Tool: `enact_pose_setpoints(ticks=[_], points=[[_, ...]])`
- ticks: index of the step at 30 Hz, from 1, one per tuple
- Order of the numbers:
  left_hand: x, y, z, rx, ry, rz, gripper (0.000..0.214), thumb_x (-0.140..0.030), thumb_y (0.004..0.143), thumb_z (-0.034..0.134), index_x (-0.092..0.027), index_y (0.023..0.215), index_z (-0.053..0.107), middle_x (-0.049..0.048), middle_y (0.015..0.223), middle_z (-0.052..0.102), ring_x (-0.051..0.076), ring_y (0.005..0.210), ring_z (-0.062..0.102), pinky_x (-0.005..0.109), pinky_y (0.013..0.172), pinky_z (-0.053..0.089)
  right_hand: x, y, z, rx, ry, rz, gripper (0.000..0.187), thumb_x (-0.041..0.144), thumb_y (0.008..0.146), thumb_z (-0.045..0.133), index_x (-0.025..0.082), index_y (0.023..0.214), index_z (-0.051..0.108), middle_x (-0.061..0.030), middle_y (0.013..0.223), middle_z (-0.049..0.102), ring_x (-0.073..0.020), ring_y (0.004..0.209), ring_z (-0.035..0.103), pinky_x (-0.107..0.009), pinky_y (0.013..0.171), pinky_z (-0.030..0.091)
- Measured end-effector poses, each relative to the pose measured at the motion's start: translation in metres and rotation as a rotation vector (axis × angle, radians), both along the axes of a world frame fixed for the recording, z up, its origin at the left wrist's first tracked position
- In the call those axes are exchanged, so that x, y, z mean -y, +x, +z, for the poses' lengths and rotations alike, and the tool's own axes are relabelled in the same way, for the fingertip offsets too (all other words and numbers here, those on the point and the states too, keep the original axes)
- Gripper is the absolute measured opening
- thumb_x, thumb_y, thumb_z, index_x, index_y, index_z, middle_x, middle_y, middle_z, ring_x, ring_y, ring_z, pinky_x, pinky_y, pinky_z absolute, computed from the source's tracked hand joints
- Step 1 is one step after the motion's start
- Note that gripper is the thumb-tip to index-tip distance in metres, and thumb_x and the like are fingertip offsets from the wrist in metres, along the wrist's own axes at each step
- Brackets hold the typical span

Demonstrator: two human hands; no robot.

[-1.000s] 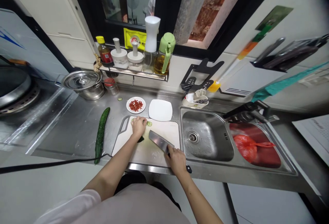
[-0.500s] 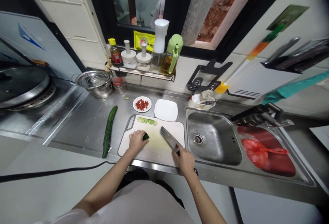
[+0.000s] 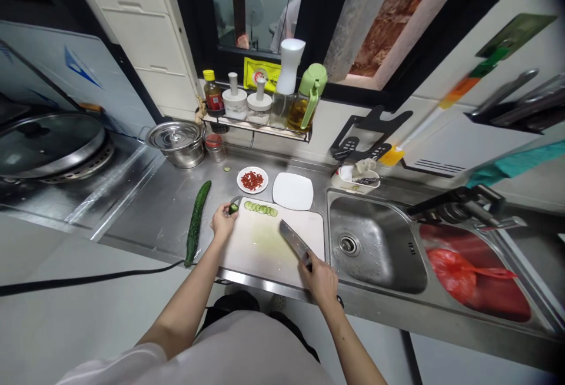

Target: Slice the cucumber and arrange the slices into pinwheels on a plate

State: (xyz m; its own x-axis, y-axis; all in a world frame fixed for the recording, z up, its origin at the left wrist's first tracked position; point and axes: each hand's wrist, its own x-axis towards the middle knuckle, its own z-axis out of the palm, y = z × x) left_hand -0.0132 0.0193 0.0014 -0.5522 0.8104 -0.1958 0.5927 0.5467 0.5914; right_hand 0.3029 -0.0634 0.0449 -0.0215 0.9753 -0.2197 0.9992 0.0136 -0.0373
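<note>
My left hand (image 3: 223, 221) is closed on a short dark-green cucumber end (image 3: 233, 209), held near the upper left corner of the white cutting board (image 3: 247, 249). My right hand (image 3: 321, 279) grips a kitchen knife (image 3: 293, 240) by its handle. The blade points up and left over the board's right half. A row of overlapping cucumber slices (image 3: 261, 208) lies along the board's far edge. To the left, on the steel counter, lies a whole cucumber (image 3: 198, 220).
Behind the board stand a plate of chopped red pieces (image 3: 252, 181) and a white square plate (image 3: 292, 191). A steel sink (image 3: 375, 244) is on the right, with a red bag (image 3: 454, 273) beyond. A lidded pot (image 3: 179, 143) and seasoning rack (image 3: 260, 125) stand at the back.
My left hand has lifted the cucumber end and moved it left and away from me, toward the board's corner. The knife stays over the right half. The view has shifted slightly.
</note>
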Motion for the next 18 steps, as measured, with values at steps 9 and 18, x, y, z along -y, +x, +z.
enact_pose_setpoints(ticks=[9,18], points=[[-0.032,-0.038,0.004,-0.092,-0.051,0.171,0.035,-0.040,0.075,0.067,-0.032,0.109,0.062,0.0049,0.114,0.067,0.029,0.110,0.056,0.045,0.092,0.036,0.001,-0.004,-0.003,0.006,-0.016,-0.002,0.040,0.037,0.091,0.048,0.022,0.126,0.058,-0.0082,0.096,0.073,-0.0222,0.090,0.066,-0.029,0.079,0.041],[-0.028,-0.037,-0.004,-0.128,-0.135,0.074,0.046,-0.050,0.075,0.064,-0.032,0.118,0.061,0.0092,0.119,0.065,0.034,0.114,0.052,0.050,0.091,0.035,0.002,-0.009,0.007,-0.054,-0.064,-0.090,0.039,0.041,0.094,0.042,0.024,0.124,0.060,-0.0076,0.098,0.073,-0.0208,0.089,0.067,-0.027,0.073,0.040]])
